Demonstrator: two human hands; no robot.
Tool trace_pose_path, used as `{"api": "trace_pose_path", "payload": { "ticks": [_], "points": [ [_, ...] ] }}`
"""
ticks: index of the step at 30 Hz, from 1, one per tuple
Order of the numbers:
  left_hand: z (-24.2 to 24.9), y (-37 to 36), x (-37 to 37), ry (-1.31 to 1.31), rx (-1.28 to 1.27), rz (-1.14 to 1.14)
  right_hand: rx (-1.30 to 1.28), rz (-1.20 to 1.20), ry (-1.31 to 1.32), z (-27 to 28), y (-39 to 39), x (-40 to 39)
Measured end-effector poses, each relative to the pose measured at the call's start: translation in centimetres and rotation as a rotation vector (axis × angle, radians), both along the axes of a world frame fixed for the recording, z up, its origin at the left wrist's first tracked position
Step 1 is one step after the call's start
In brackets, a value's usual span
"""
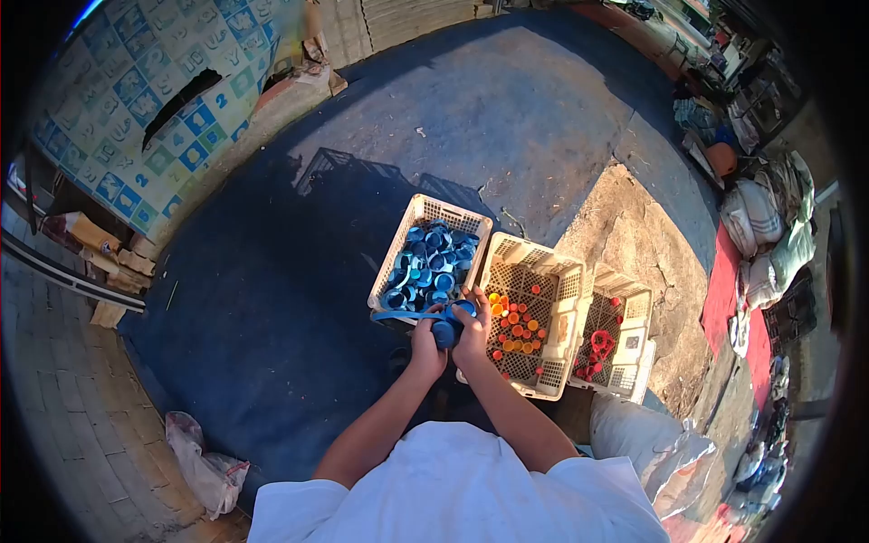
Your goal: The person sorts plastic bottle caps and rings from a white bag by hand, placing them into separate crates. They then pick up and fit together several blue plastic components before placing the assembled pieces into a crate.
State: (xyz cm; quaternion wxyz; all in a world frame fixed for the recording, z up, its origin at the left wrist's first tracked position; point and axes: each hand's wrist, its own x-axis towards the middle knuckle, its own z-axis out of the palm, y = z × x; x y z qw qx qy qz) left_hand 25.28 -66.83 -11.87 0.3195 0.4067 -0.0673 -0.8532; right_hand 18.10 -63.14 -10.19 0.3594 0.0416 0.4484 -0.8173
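My left hand and my right hand are close together at the near edge of a white crate filled with blue plastic caps. Between them they grip blue caps, one with a long blue strip reaching left over the crate's rim. The fingers of both hands are curled around these pieces. To the right stands a second crate with scattered orange, yellow and red caps. Beyond it, a third crate holds red caps and rings.
A stuffed pale sack lies at my right side. On the left are a crumpled plastic bag and a brick surface. Blue sheeting covers the ground. Bags are heaped along the right.
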Motion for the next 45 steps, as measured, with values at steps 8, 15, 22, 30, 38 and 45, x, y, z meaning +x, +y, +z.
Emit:
{"api": "trace_pose_path", "payload": {
  "ticks": [8,15,22,30,38,45],
  "points": [
    [-1.2,-8.2,0.0,-0.046,-0.036,-0.263,0.209,-0.083,0.077,-0.5,-6.4,1.0],
    [-5.4,-14.4,-3.3,-0.043,-0.069,-0.324,0.206,-0.155,-0.143,-2.3,-11.6,-2.3],
    [-4.9,-18.6,-6.9,-0.076,0.016,-0.346,0.152,-0.170,-0.172,-4.7,-15.3,-5.4],
    [-6.6,-19.8,-10.3,-0.187,0.003,-0.410,0.197,-0.206,-0.321,-8.4,-16.6,-7.8],
    [-6.2,-22.4,-12.0,-0.222,0.094,-0.516,0.116,-0.100,-0.200,-5.0,-15.4,-8.8],
    [-7.5,-20.9,-10.8,-0.257,0.109,-0.443,0.081,-0.094,-0.217,-5.8,-13.8,-8.4]
  ]
}}
